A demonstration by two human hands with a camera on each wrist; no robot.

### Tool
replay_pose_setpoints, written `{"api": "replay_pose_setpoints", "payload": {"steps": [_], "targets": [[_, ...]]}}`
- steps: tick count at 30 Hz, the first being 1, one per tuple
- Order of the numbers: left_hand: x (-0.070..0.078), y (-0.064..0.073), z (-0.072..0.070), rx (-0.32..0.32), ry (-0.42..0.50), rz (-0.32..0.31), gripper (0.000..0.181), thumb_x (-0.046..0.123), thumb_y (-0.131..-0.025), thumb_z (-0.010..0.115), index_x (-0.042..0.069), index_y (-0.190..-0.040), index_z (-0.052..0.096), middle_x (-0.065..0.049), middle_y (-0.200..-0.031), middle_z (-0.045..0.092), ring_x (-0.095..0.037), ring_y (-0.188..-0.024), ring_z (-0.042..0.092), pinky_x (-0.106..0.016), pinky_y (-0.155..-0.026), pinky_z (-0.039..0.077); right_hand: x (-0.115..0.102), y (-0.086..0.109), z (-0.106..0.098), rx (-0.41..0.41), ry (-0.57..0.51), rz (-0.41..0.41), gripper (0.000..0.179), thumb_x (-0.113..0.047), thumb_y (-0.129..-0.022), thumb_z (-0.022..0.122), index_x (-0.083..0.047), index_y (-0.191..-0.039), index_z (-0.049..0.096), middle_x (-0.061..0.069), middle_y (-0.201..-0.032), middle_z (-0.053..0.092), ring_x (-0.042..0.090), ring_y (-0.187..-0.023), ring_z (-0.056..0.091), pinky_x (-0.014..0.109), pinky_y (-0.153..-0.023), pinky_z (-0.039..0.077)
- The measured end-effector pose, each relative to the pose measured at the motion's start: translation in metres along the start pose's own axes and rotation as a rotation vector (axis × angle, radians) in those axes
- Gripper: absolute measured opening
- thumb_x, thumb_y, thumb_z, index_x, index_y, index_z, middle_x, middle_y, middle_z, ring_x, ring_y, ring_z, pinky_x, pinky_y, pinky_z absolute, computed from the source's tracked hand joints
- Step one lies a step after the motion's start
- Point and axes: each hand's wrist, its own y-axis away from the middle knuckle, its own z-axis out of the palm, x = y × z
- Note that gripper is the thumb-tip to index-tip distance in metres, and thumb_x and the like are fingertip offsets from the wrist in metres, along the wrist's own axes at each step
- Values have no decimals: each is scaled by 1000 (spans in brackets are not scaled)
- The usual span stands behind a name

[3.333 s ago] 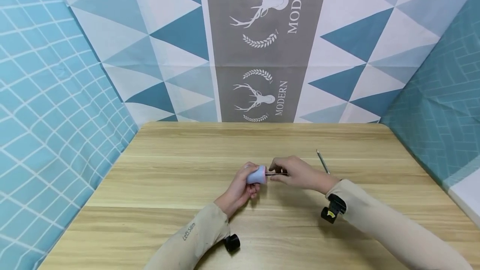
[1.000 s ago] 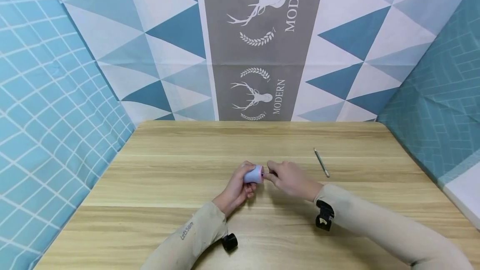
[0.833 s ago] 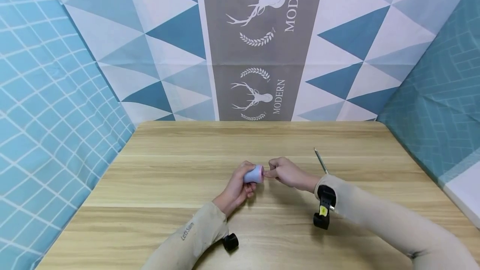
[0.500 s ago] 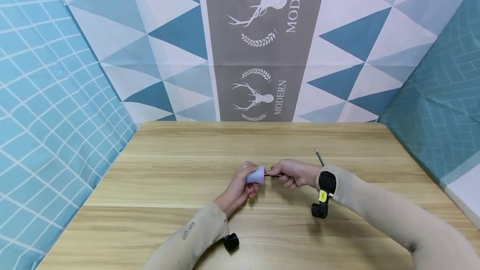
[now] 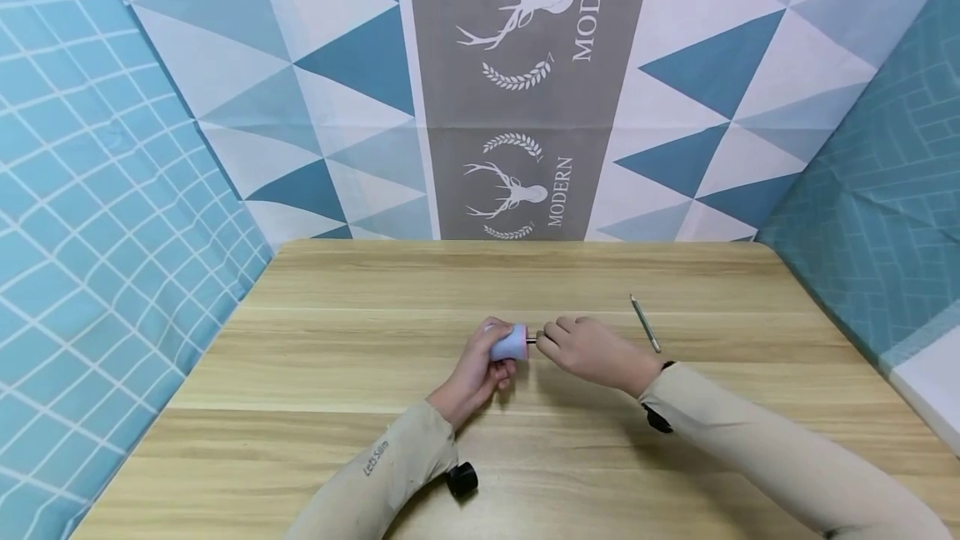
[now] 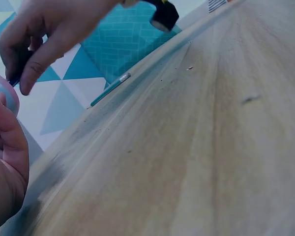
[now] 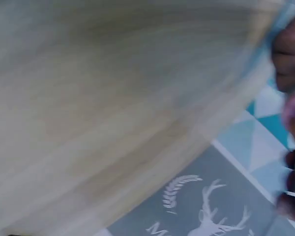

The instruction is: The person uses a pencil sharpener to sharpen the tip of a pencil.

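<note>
My left hand (image 5: 475, 369) grips a light blue cylinder (image 5: 510, 343) with a pink rim, lying sideways above the table, its rimmed end facing right. A thin dark pencil-like stick (image 5: 532, 341) sticks out of that end. On its outer part, my right hand (image 5: 596, 350) pinches the stick, knuckles up and fingers curled over it. In the left wrist view, the right hand (image 6: 49, 39) holds the stick right at the cylinder's pink rim (image 6: 12, 93). The right wrist view is blurred, with fingers (image 7: 289, 59) cut off at its right edge.
A green pencil (image 5: 645, 325) lies on the wooden table (image 5: 337, 357), behind and right of the right hand. Patterned cloth walls (image 5: 517, 90) enclose the back and sides. A small black camera (image 5: 462, 480) hangs below the left wrist. A white surface (image 5: 930, 390) borders the table's right side.
Over these seconds the right hand has turned repeatedly about the stick at the cylinder's end; it has now rolled knuckles-up. The left hand holds the cylinder almost still throughout.
</note>
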Motion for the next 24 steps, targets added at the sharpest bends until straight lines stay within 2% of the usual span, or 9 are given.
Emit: {"api": "replay_pose_setpoints", "payload": {"steps": [3, 5, 8, 11, 13, 16, 19, 24], "targets": [[0, -1, 0, -4, 8, -5, 12, 26, -94, 54, 14, -94, 50, -2, -65, 53, -6, -41, 43, -18, -36, 35, 0, 4, 9, 60, 92, -44, 36, 0, -107, 21, -4, -97, 56, 6, -82, 57, 15, -60, 51, 22, -47, 44], [0, 0, -1, -12, 11, -17, 12, 26, -94, 54, 14, -94, 49, -2, -64, 53, -5, -40, 44, -18, -36, 35, -1, 4, 14, 101, 91, -45, 40, -2, -108, 18, -6, -96, 56, 5, -78, 57, 14, -56, 49, 23, -46, 43], [0, 1, 0, -16, 14, -37, 11, 26, -93, 53, 15, -94, 49, -1, -62, 53, -5, -39, 44, -18, -36, 34, -3, 1, 19, 132, 45, -24, 33, -3, -105, 23, -8, -93, 53, 1, -66, 53, 10, -47, 43, 21, -42, 39], [1, 1, 0, -7, 22, -41, 9, 26, -93, 53, 17, -92, 51, 0, -60, 53, -4, -39, 43, -17, -37, 33, -8, -4, 21, 109, -98, 71, 10, -4, -93, 42, -10, -93, 50, -4, -55, 43, 5, -43, 32, 20, -38, 31], [2, 1, 0, -3, 25, -38, 8, 26, -92, 53, 18, -90, 51, 0, -58, 52, -4, -38, 42, -17, -37, 32, -13, -9, 19, 57, -269, 204, 6, -7, -89, 54, -10, -92, 51, -7, -51, 37, 3, -43, 27, 20, -37, 27], [3, 1, 0, -11, 26, -35, 7, 25, -92, 52, 19, -88, 51, 1, -54, 51, -4, -37, 42, -17, -36, 31, -16, -20, 8, -86, -648, 477, 14, -12, -90, 66, -12, -85, 53, -10, -52, 36, 1, -45, 29, 20, -40, 27], [3, 2, -1, -16, 26, -32, 8, 26, -92, 52, 18, -89, 51, 1, -54, 51, -4, -36, 42, -17, -36, 32, -15, -29, -3, -208, -1019, 765, 24, -12, -94, 64, -11, -74, 50, -8, -56, 38, 5, -48, 33, 21, -46, 30], [-1, 3, 0, -21, -1, -18, 9, 25, -92, 53, 17, -91, 51, 0, -61, 53, -5, -39, 43, -18, -35, 33, -6, -29, -4, -356, -1641, 1155, 34, -12, -93, 60, -12, -67, 37, -5, -52, 29, 8, -44, 23, 22, -42, 21]]}}
